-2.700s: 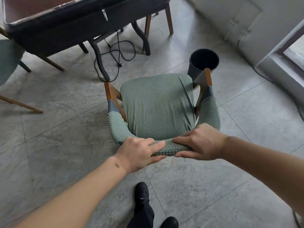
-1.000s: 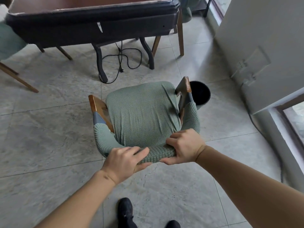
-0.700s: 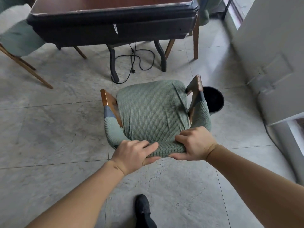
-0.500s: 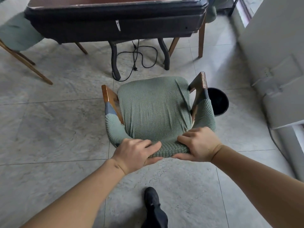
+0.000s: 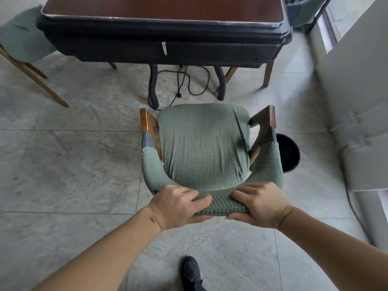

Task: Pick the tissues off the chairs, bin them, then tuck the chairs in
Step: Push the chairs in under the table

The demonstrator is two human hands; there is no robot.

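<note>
A green fabric-covered chair (image 5: 203,148) with wooden arms stands on the tiled floor, its seat facing the dark table (image 5: 163,22). My left hand (image 5: 178,204) and my right hand (image 5: 260,203) both grip the top of its curved backrest, fingers over the front and thumbs behind. No tissue shows on the seat. A black bin (image 5: 288,152) stands just right of the chair, partly hidden behind its right arm.
A black cable (image 5: 189,85) lies under the table between its dark legs. Another green chair (image 5: 23,47) stands at the table's left side, and a third (image 5: 304,11) at the far right corner. A white wall (image 5: 357,80) runs along the right. My black shoe (image 5: 192,274) is below.
The chair has moved forward and sits nearer the table, squared up to it. The bin now lies beside the chair's right arm. Both hands have kept their grip on the backrest.
</note>
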